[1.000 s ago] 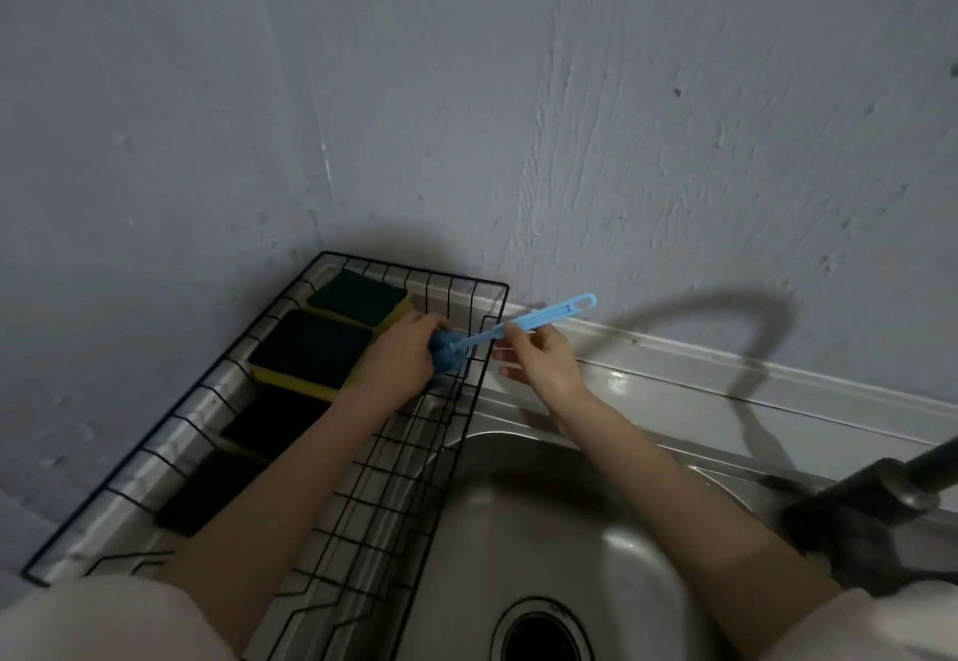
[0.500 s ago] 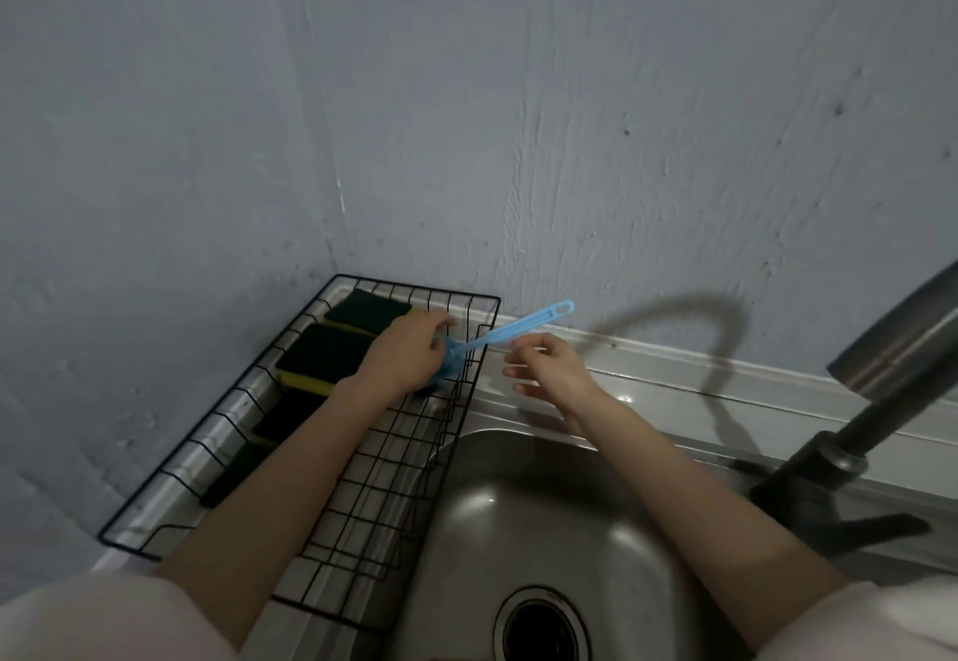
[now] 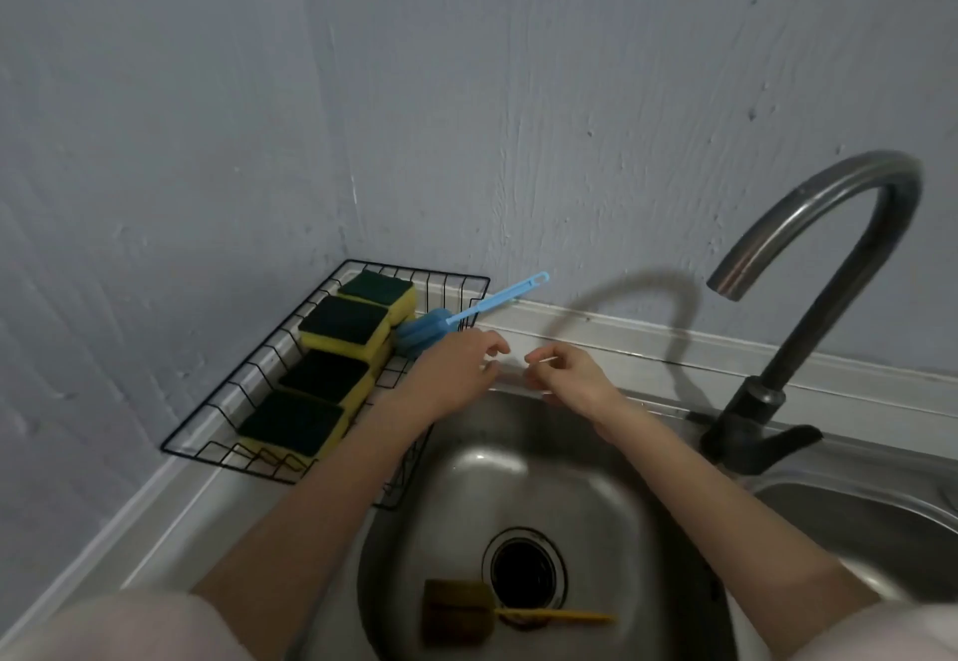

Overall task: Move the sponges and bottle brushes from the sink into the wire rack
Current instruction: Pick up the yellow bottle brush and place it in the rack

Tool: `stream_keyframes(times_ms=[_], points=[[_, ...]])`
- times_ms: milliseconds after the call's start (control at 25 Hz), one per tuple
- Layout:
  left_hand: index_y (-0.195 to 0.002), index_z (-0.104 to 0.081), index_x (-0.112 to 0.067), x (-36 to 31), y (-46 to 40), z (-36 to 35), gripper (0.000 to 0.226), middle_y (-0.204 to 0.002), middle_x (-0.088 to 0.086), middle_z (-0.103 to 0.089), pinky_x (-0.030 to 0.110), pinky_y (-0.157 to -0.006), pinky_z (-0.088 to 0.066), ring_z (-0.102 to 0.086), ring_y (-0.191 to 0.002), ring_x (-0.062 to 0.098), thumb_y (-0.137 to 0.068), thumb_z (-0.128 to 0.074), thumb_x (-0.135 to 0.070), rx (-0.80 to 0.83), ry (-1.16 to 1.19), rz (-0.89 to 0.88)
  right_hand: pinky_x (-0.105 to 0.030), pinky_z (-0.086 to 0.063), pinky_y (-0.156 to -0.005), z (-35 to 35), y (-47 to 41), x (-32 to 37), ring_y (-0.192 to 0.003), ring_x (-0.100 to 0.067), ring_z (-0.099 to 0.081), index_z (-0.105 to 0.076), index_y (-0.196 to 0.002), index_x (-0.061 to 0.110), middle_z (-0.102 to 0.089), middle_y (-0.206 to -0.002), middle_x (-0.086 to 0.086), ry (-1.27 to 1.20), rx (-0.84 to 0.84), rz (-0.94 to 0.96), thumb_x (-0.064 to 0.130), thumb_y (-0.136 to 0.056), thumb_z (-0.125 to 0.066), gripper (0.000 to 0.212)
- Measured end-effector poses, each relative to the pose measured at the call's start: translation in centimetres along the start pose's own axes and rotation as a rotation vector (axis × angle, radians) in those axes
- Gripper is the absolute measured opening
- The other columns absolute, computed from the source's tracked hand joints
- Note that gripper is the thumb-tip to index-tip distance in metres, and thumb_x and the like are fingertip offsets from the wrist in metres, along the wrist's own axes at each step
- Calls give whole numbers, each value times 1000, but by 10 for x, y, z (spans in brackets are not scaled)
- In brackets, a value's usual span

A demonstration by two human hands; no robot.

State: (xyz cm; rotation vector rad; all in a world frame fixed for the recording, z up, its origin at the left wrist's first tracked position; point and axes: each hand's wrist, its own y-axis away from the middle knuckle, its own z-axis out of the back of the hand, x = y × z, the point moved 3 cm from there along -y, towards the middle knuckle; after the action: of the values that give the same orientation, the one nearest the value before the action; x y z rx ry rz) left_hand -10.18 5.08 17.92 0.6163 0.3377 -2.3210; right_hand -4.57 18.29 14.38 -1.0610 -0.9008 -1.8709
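The blue bottle brush lies in the black wire rack, its head beside the sponges and its handle sticking out over the rack's far right corner. Several yellow-and-green sponges sit in a row along the rack's left side. My left hand hovers just below the brush head, fingers apart, holding nothing. My right hand is close beside it over the sink's back edge, fingers loosely curled and empty. A yellow bottle brush with a dark sponge head lies in the sink basin by the drain.
A dark curved faucet rises at the right behind the basin. The drain is in the basin's middle. A second basin shows at the far right. Walls close in the rack at the back and left.
Both hands have let go of the blue brush, which now rests in the rack. The hands have drawn back towards the sink. The camera has tilted down, showing the basin and yellow brush.
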Motion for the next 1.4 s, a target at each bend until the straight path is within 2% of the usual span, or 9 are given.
stream_keyframes(times_ms=[120, 240, 400, 480, 680, 840, 1000, 1280, 1400], points=[[-111, -59, -7, -13, 17, -29, 28, -112, 16, -64, 42, -90, -49, -59, -103, 29, -88, -45, -12, 90, -9, -40, -27, -44, -70, -4, 13, -27, -84, -23, -58, -54, -73, 27, -62, -88, -8, 82, 13, -15, 13, -89, -50, 22], [-114, -58, -8, -7, 33, -62, 30, -119, 15, -63, 38, -97, -46, -57, -111, 28, -87, -46, -10, 183, 40, 14, -29, -44, -78, -11, 25, -63, -87, -22, -59, -54, -69, 31, -63, -89, -6, 167, 50, -63, 11, -87, -51, 27], [-123, -52, -10, 18, 52, -109, 34, -129, 11, -56, 35, -102, -42, -52, -118, 23, -90, -48, -15, 304, 82, 107, -19, -42, -67, -21, 44, -108, -94, -21, -60, -62, -100, 15, -61, -95, -3, 338, 134, -136, 9, -87, -50, 18], [-126, -49, -10, 30, 60, -131, 36, -133, 10, -52, 34, -105, -39, -48, -122, 22, -91, -47, -16, 381, 52, 135, -22, -44, -79, -27, 49, -130, -108, -23, -60, -61, -112, 9, -65, -107, -6, 442, 139, -162, 7, -87, -49, 28], [-122, -52, -12, 63, 74, -182, 37, -128, 15, -55, 40, -100, -43, -50, -119, 30, -85, -48, -14, 556, -41, 202, -28, -47, -90, -51, 61, -187, -116, -27, -59, -58, -118, 9, -64, -123, -14, 636, 262, -282, 10, -86, -49, 33], [-130, -43, -17, 78, 87, -208, 44, -138, 14, -43, 42, -105, -37, -42, -126, 32, -86, -45, -16, 632, -78, 291, -33, -45, -95, -67, 68, -216, -116, -32, -55, -53, -121, 10, -52, -129, -18, 707, 347, -319, 18, -88, -47, 35], [-136, -33, -18, 86, 92, -224, 53, -140, 15, -40, 44, -106, -34, -39, -128, 34, -85, -49, -23, 732, -190, 298, -39, -45, -94, -75, 66, -223, -120, -33, -51, -48, -126, 11, -41, -135, -14, 823, 340, -301, 12, -91, -39, 35], [-140, -24, -18, 85, 91, -226, 62, -141, 15, -36, 46, -109, -26, -35, -130, 35, -85, -51, -27, 791, -269, 298, -39, -47, -89, -73, 66, -226, -120, -30, -51, -55, -120, 13, -48, -129, -11, 905, 290, -230, 14, -92, -38, 32], [-138, -26, -17, 79, 93, -221, 61, -139, 15, -36, 46, -106, -31, -37, -127, 35, -84, -53, -26, 771, -217, 299, -37, -48, -86, -64, 68, -225, -114, -30, -55, -57, -115, 13, -51, -123, -12, 868, 228, -199, 15, -91, -41, 29]])
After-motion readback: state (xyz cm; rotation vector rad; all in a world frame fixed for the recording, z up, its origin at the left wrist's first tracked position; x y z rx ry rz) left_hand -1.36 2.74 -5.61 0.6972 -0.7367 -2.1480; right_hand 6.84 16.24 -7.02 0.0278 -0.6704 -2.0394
